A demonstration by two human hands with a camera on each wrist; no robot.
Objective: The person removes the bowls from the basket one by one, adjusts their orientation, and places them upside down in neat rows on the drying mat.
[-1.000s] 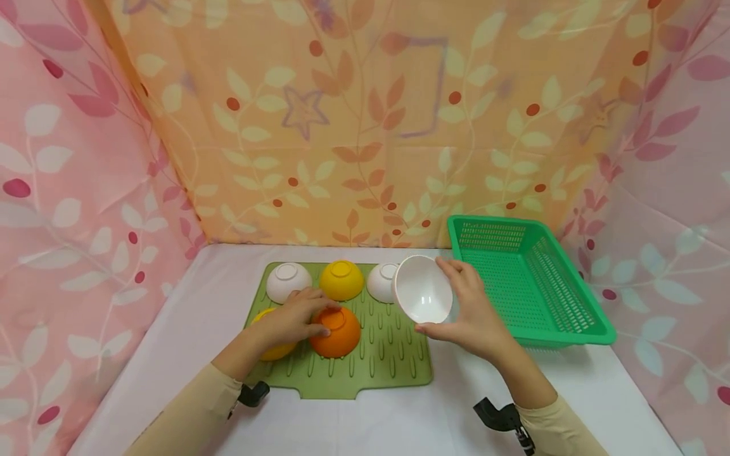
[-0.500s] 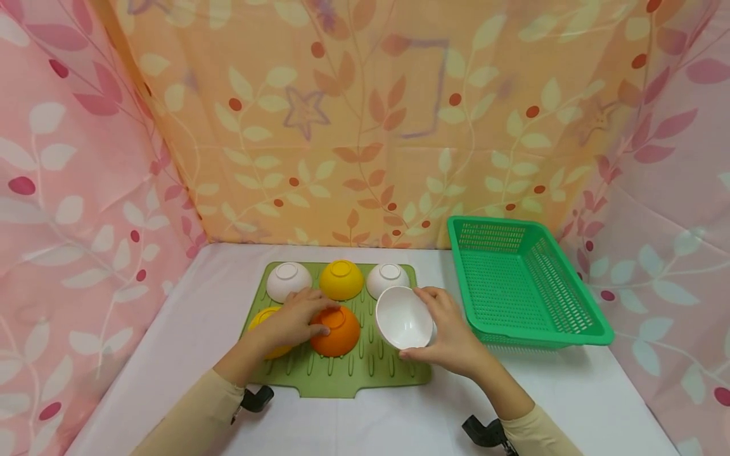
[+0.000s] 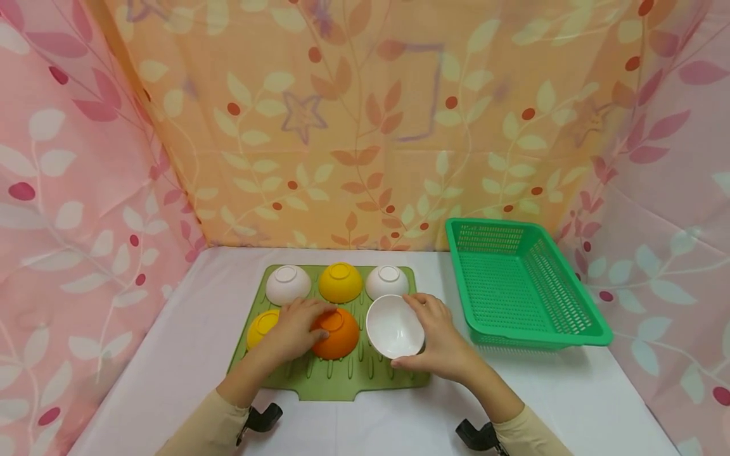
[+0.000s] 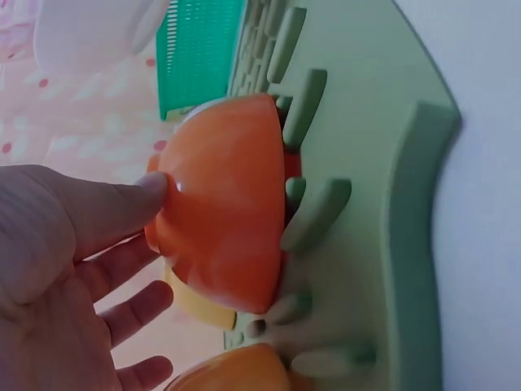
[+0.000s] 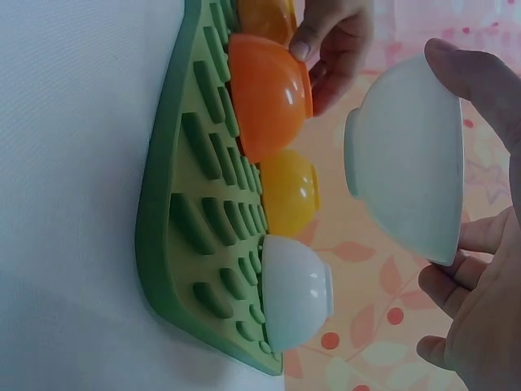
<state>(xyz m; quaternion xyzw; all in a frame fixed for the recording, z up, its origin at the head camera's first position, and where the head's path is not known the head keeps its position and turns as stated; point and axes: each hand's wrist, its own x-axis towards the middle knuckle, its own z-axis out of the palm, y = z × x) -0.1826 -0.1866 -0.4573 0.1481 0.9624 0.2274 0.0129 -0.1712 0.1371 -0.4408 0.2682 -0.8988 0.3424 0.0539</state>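
A white bowl (image 3: 395,327) hangs above the right part of the green drying mat (image 3: 327,394), its hollow facing the head camera. My right hand (image 3: 436,339) holds it near the rim, thumb on one side and fingers on the other. An orange bowl (image 3: 342,342) sits upside down on the mat. The thumb and forefinger of my left hand (image 3: 293,329) pinch its foot, while the other fingers stay apart from it in the left wrist view. A yellow bowl (image 3: 261,326) is partly hidden behind the left hand.
Along the mat's back edge stand upturned bowls: a white bowl (image 3: 288,285), a yellow bowl (image 3: 340,283) and another white bowl (image 3: 386,282). A green plastic basket (image 3: 542,339) stands at the right on the white cloth (image 3: 188,329). Patterned curtains (image 3: 342,158) enclose the table.
My right hand has carried the white bowl left and toward me, from beside the basket to over the mat. The left hand has stayed at the orange bowl.
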